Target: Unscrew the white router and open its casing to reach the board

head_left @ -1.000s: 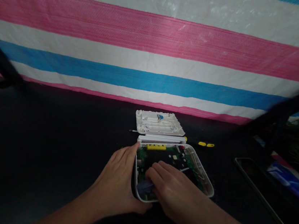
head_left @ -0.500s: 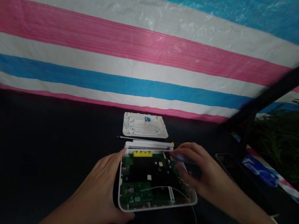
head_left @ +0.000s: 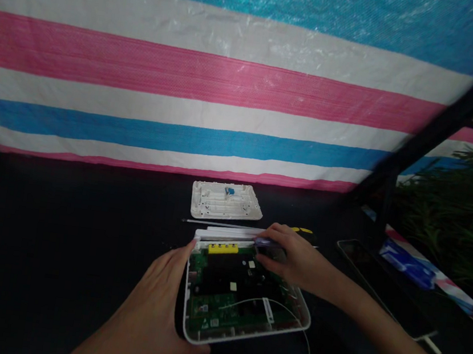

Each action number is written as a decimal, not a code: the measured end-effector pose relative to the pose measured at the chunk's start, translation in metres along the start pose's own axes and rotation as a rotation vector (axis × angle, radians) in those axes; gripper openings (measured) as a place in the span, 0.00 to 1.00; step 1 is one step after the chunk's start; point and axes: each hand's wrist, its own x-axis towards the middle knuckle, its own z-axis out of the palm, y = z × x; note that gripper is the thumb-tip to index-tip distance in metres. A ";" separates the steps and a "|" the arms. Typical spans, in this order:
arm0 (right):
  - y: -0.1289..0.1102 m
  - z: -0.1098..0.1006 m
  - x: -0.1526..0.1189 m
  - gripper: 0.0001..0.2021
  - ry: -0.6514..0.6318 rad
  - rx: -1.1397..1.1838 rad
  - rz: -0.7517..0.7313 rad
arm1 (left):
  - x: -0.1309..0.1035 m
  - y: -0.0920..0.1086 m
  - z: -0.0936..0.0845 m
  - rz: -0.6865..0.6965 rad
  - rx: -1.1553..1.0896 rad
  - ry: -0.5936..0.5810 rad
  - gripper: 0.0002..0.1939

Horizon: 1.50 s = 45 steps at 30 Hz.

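An open white device casing [head_left: 251, 336] with a green and black circuit board [head_left: 240, 316] inside is tilted up in front of me. My left hand [head_left: 160, 305] grips its left side, thumb under the near corner. Closed around a small purplish, see-through object, my right hand [head_left: 287, 255] is over the board's far right part. A yellow port block [head_left: 223, 249] sits at the board's far edge, beside white bars [head_left: 225, 233]. One thin white cable [head_left: 308, 352] crosses the board and hangs off its near right side.
A white cover [head_left: 227, 202] with a small blue part lies further back. A thin rod [head_left: 213, 223] and a yellow-and-black item [head_left: 302, 231] are behind the casing. To the right are a phone [head_left: 379, 280] with a cable, a blue packet [head_left: 409, 264] and green foliage [head_left: 453, 203].
My right hand has moved left and inward over the board's far edge, with the purplish object in its fingers. My left hand keeps its grip. The view has shifted slightly.
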 end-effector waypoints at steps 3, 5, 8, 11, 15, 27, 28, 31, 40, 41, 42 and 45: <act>-0.004 -0.002 0.000 0.15 -0.015 -0.026 0.010 | 0.000 0.000 0.000 -0.013 0.014 -0.006 0.61; -0.007 -0.006 -0.002 0.17 -0.039 -0.022 0.014 | 0.000 0.000 -0.001 -0.019 0.030 -0.012 0.62; -0.007 -0.014 -0.007 0.20 -0.084 -0.005 0.019 | -0.001 0.001 -0.001 -0.025 0.034 -0.021 0.63; -0.001 -0.019 -0.009 0.18 -0.095 -0.004 0.030 | -0.001 0.002 -0.001 -0.051 0.038 -0.036 0.61; 0.005 -0.016 -0.009 0.14 -0.076 -0.015 0.019 | 0.000 0.003 -0.002 -0.050 0.044 -0.040 0.61; 0.007 -0.001 -0.014 0.13 0.023 -0.058 -0.077 | -0.001 0.006 -0.002 -0.043 0.038 -0.032 0.59; 0.008 0.000 -0.014 0.13 0.027 -0.058 -0.082 | 0.000 0.006 -0.001 -0.050 0.039 -0.031 0.60; 0.012 0.000 -0.012 0.13 0.031 -0.058 -0.089 | 0.000 0.007 -0.001 -0.055 0.028 -0.024 0.60; -0.048 -0.023 -0.015 0.12 -0.006 0.107 -0.168 | -0.002 0.005 0.001 -0.023 0.055 -0.006 0.61; -0.062 -0.020 -0.013 0.10 -0.077 0.149 -0.203 | -0.003 0.004 0.002 -0.024 0.059 0.002 0.61; -0.075 -0.016 -0.011 0.09 -0.131 0.168 -0.240 | -0.003 0.003 0.002 -0.024 0.063 0.006 0.61; -0.099 0.001 0.002 0.11 -0.194 0.150 -0.273 | -0.004 0.003 0.003 -0.039 0.075 0.013 0.62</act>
